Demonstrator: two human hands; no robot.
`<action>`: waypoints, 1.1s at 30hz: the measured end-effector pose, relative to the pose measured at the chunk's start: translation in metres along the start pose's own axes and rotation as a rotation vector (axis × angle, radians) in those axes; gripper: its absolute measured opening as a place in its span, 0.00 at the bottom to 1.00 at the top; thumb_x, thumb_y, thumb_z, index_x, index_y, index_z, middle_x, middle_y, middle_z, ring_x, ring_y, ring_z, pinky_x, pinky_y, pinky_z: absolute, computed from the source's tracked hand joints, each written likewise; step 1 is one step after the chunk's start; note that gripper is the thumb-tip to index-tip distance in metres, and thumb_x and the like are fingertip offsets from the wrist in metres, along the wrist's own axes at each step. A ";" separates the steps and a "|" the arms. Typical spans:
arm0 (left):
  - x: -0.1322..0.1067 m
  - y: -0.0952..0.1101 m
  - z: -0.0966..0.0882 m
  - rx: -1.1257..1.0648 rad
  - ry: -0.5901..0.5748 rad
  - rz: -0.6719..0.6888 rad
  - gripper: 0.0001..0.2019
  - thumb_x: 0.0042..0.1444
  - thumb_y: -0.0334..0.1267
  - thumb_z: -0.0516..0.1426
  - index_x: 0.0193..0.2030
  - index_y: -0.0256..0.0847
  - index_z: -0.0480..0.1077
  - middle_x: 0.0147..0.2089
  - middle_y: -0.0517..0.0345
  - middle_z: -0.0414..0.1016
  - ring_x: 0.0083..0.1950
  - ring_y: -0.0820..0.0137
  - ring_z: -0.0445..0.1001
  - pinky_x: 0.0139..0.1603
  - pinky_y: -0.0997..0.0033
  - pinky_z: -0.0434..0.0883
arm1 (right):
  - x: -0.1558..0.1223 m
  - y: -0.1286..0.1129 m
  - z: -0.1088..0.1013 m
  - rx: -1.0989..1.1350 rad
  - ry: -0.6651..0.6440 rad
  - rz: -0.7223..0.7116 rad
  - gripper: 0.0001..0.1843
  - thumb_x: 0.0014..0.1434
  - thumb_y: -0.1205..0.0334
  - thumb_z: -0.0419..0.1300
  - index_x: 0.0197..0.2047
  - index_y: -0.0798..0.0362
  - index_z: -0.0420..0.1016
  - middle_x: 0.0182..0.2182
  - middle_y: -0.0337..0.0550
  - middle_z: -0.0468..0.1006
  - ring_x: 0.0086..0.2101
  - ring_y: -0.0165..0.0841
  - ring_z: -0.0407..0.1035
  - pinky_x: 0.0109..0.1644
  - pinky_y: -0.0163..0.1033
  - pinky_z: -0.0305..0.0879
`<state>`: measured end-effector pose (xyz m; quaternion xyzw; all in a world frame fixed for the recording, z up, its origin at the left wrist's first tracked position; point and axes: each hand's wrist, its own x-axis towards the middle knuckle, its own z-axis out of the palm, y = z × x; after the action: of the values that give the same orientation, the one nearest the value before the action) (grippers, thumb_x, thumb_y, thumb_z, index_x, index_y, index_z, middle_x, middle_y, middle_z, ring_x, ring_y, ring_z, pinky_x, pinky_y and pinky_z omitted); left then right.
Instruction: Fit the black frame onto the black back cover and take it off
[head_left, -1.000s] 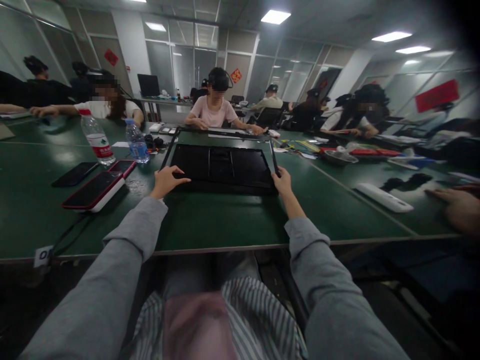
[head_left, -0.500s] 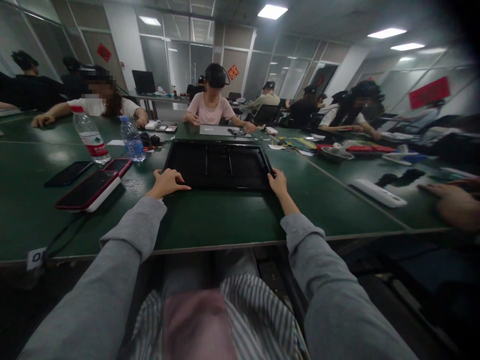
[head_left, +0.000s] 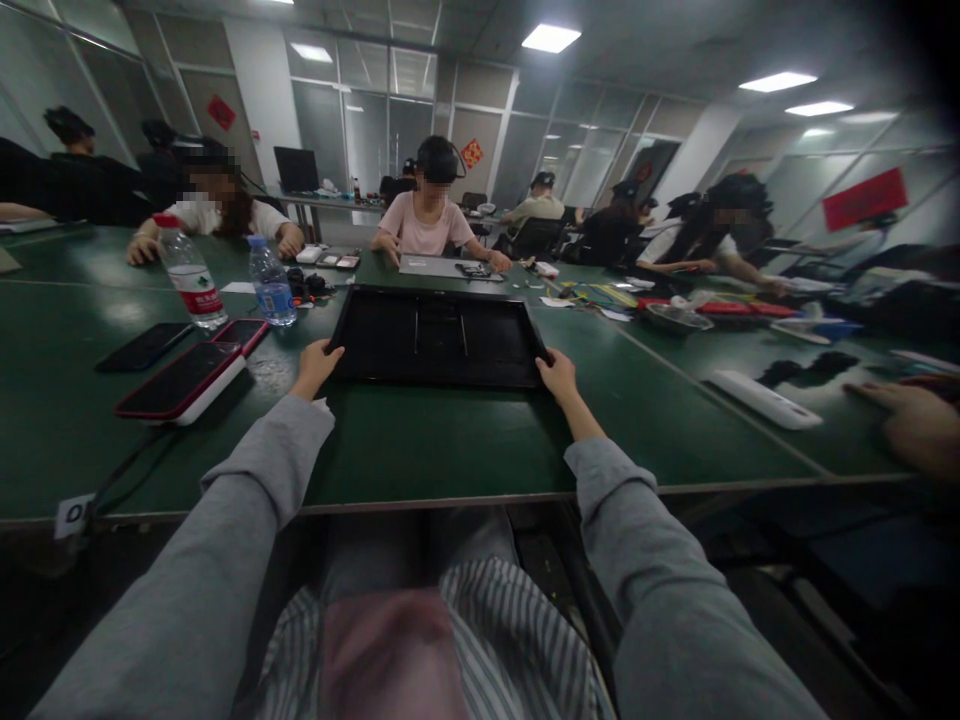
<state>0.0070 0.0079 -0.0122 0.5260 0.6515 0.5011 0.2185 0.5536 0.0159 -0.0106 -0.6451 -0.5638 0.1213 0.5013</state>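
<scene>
At the left, a red-edged phone (head_left: pixel 180 380) and two bottles, one red-capped (head_left: pixel 191 275) and one blue-capped (head_left: pixel 271 285), are lying or standing apart from the work, on the green counter (head_left: pixel 442 440). In the middle, a black panel (head_left: pixel 375 330) is resting flat in front of the person, its two thin bars (head_left: pixel 417 328) running across the centre from far side to near. From its left side to its right, a raised black rim (head_left: pixel 435 384) is following the edge with no gap showing, so the fitting together is looking largely done; dark on dark, though, it is hard to say whether every corner is sitting fully home. What is seemingly left is checking or pressing that edge, since both hands are not yet off it. The left hand (head_left: pixel 316 368) is gripping the near left corner, thumb lying over the top and fingers curling round the outside. The right hand (head_left: pixel 558 376) is clasping the near right corner in much the same way, thumb pointing inward. Both arms, in grey sleeves (head_left: pixel 262 450), are reaching forward over the counter's near edge, spreading slightly around the panel. Further right, a white device (head_left: pixel 765 398) is lying well apart, near another person's hand (head_left: pixel 926 415).
</scene>
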 end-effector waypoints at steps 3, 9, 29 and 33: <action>-0.001 0.001 -0.003 0.051 0.044 -0.030 0.11 0.52 0.41 0.67 0.42 0.43 0.79 0.48 0.42 0.85 0.59 0.49 0.81 0.64 0.54 0.72 | 0.000 0.001 0.003 0.007 -0.012 -0.010 0.21 0.60 0.51 0.69 0.53 0.52 0.85 0.49 0.56 0.88 0.55 0.53 0.80 0.70 0.65 0.71; -0.013 0.012 -0.010 0.105 0.160 -0.016 0.13 0.60 0.46 0.67 0.46 0.41 0.80 0.51 0.39 0.86 0.60 0.49 0.82 0.65 0.56 0.72 | 0.002 0.002 0.011 -0.004 -0.032 -0.020 0.19 0.60 0.56 0.66 0.52 0.54 0.85 0.51 0.57 0.88 0.57 0.53 0.80 0.72 0.65 0.70; -0.008 0.005 -0.017 0.284 0.058 0.025 0.20 0.68 0.45 0.62 0.58 0.35 0.85 0.57 0.40 0.87 0.61 0.51 0.83 0.61 0.61 0.74 | 0.010 0.001 -0.010 0.278 -0.210 0.308 0.41 0.56 0.58 0.70 0.73 0.47 0.74 0.52 0.49 0.87 0.51 0.48 0.84 0.62 0.61 0.81; -0.006 0.003 -0.017 0.244 0.056 0.031 0.18 0.65 0.45 0.64 0.54 0.36 0.87 0.52 0.43 0.89 0.57 0.52 0.84 0.58 0.62 0.75 | 0.009 0.001 -0.014 0.323 -0.258 0.216 0.35 0.55 0.55 0.71 0.67 0.46 0.80 0.55 0.47 0.87 0.55 0.47 0.82 0.66 0.61 0.79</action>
<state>-0.0031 -0.0051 -0.0041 0.5443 0.7052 0.4361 0.1270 0.5672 0.0171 -0.0016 -0.5921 -0.5243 0.3445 0.5059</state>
